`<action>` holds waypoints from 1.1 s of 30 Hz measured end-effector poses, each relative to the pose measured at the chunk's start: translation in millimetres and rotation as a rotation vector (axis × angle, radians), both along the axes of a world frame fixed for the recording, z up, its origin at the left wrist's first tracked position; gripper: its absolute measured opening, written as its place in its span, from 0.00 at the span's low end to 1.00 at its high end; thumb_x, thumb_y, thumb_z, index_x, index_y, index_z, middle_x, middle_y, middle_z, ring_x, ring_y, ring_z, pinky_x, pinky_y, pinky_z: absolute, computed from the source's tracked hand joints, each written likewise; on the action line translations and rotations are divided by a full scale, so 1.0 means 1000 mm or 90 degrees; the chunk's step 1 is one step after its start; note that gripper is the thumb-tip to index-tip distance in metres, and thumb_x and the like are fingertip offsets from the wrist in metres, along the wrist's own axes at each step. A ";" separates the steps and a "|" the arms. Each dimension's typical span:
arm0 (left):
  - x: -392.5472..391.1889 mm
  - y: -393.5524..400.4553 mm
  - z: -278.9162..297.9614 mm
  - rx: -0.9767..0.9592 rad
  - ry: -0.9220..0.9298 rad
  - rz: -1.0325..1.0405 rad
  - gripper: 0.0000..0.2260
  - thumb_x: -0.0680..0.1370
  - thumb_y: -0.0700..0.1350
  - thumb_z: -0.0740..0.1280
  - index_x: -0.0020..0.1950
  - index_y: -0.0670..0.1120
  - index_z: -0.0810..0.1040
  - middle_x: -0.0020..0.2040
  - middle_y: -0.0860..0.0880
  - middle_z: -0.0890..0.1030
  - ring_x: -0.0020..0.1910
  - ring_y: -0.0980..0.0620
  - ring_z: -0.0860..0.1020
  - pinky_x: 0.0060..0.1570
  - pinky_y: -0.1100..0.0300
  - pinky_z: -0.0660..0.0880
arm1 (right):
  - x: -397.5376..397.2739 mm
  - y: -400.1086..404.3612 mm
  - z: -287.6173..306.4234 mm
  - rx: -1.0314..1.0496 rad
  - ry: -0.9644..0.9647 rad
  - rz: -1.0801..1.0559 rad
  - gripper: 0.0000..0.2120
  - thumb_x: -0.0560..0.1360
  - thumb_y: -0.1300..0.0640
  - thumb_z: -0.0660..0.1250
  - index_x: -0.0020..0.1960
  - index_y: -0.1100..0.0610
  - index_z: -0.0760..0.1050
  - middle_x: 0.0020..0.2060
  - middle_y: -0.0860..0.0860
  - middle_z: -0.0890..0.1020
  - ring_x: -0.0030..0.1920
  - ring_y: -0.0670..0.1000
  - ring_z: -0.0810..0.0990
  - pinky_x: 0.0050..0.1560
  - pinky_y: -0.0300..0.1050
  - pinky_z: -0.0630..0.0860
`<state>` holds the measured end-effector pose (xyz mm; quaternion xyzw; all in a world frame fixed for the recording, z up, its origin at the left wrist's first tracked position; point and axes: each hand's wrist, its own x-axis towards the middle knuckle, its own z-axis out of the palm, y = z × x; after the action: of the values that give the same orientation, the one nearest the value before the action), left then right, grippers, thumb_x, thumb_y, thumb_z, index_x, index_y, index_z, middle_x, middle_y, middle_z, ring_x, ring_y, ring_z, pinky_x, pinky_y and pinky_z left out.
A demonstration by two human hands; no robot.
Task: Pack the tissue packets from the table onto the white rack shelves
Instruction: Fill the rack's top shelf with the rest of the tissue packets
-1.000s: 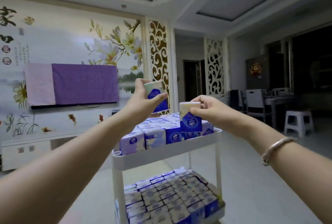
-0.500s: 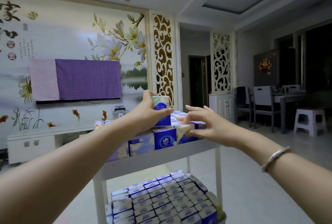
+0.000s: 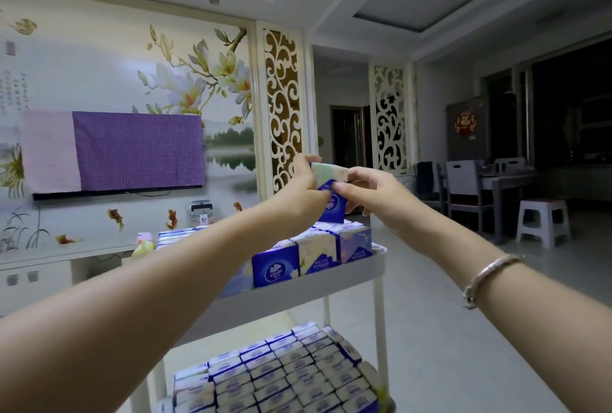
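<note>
Both hands, left hand (image 3: 303, 192) and right hand (image 3: 371, 192), pinch one tissue packet (image 3: 329, 187) with curled fingers above the white rack (image 3: 331, 283) top shelf.

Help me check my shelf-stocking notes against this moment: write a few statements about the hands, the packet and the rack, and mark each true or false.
1. Both hands hold one tissue packet above the top shelf. True: the left hand and right hand both grip it.
2. The lower shelf holds no packets. False: it is filled with rows of packets.
3. A bracelet sits on the right wrist. True.
4. The held packet already rests among the top-shelf packets. False: it is held above them.
5. The cloth over the wall screen is green. False: it is purple.
</note>
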<state>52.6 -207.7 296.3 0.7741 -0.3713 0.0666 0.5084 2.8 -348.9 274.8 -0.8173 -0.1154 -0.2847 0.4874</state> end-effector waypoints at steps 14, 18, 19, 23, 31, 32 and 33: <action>-0.003 0.009 -0.024 0.556 -0.235 0.032 0.22 0.81 0.57 0.56 0.74 0.53 0.61 0.70 0.50 0.68 0.59 0.52 0.74 0.57 0.57 0.72 | 0.075 -0.040 -0.024 -0.077 0.020 -0.300 0.07 0.76 0.59 0.67 0.52 0.56 0.72 0.47 0.51 0.79 0.36 0.40 0.74 0.21 0.26 0.65; -0.004 0.016 -0.023 0.549 -0.200 0.032 0.22 0.80 0.60 0.56 0.71 0.55 0.62 0.68 0.50 0.72 0.59 0.50 0.76 0.60 0.54 0.73 | 0.092 -0.035 -0.014 -0.093 0.054 -0.271 0.10 0.72 0.57 0.72 0.50 0.55 0.73 0.48 0.53 0.80 0.41 0.49 0.79 0.28 0.34 0.72; -0.003 0.017 -0.022 0.548 -0.192 0.033 0.22 0.79 0.61 0.56 0.71 0.55 0.63 0.68 0.50 0.72 0.60 0.49 0.75 0.61 0.54 0.72 | 0.093 -0.033 -0.014 -0.110 0.060 -0.259 0.10 0.71 0.56 0.73 0.49 0.54 0.73 0.48 0.52 0.80 0.43 0.50 0.79 0.30 0.36 0.72; 0.001 0.016 -0.024 0.548 -0.173 0.041 0.25 0.78 0.64 0.53 0.75 0.62 0.56 0.71 0.51 0.69 0.62 0.51 0.74 0.61 0.57 0.70 | 0.097 -0.032 -0.019 -0.168 0.107 -0.183 0.08 0.74 0.53 0.69 0.49 0.56 0.77 0.51 0.50 0.80 0.51 0.48 0.77 0.44 0.39 0.72; -0.005 0.018 -0.018 0.572 -0.186 0.048 0.24 0.80 0.63 0.50 0.74 0.57 0.61 0.69 0.48 0.72 0.62 0.51 0.73 0.62 0.57 0.69 | 0.077 -0.025 -0.011 -0.094 0.224 -0.124 0.16 0.80 0.61 0.56 0.64 0.56 0.75 0.54 0.50 0.78 0.54 0.52 0.79 0.50 0.44 0.77; -0.007 0.021 -0.016 0.566 -0.179 0.046 0.24 0.80 0.63 0.50 0.73 0.56 0.63 0.68 0.48 0.73 0.62 0.50 0.73 0.62 0.57 0.69 | 0.075 -0.022 -0.011 -0.081 0.204 -0.136 0.18 0.80 0.62 0.55 0.67 0.55 0.72 0.58 0.51 0.78 0.60 0.54 0.77 0.58 0.48 0.76; -0.009 0.026 -0.014 0.554 -0.170 0.041 0.24 0.80 0.62 0.49 0.73 0.56 0.65 0.69 0.48 0.73 0.63 0.51 0.73 0.62 0.57 0.68 | 0.071 -0.019 -0.009 -0.088 0.179 -0.152 0.19 0.80 0.61 0.54 0.69 0.55 0.71 0.63 0.52 0.76 0.64 0.54 0.74 0.65 0.50 0.72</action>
<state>43.3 -182.1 282.7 0.9116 -0.4025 0.0194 0.0815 73.5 -367.6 265.3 -0.8886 0.0328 -0.2148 0.4040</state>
